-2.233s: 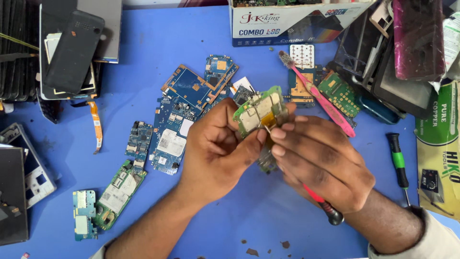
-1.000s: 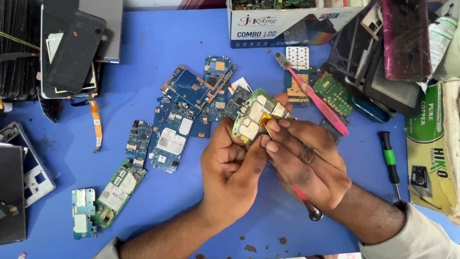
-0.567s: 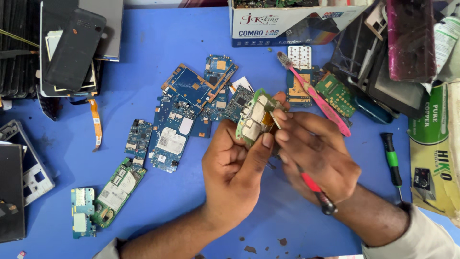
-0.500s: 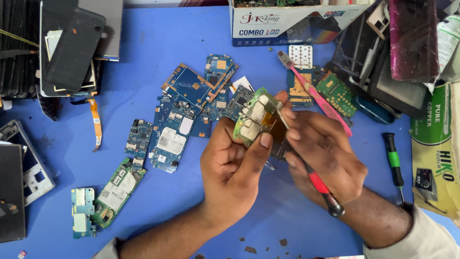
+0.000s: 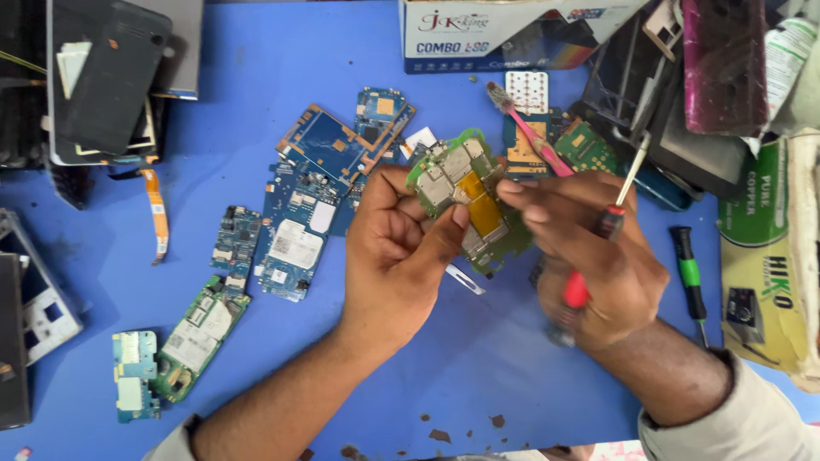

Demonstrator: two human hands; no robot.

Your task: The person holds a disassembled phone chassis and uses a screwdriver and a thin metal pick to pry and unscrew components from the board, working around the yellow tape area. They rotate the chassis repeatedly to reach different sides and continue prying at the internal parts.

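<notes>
I see my left hand (image 5: 401, 256) pinching the green circuit board (image 5: 465, 196); my right hand (image 5: 598, 256) touches it, gripping a red-handled screwdriver (image 5: 598, 248).

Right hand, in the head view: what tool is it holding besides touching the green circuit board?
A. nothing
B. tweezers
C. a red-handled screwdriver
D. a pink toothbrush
C: the right hand grips a red-handled screwdriver, its metal shaft pointing up, while its fingertips touch the green circuit board held by the left hand.
</notes>
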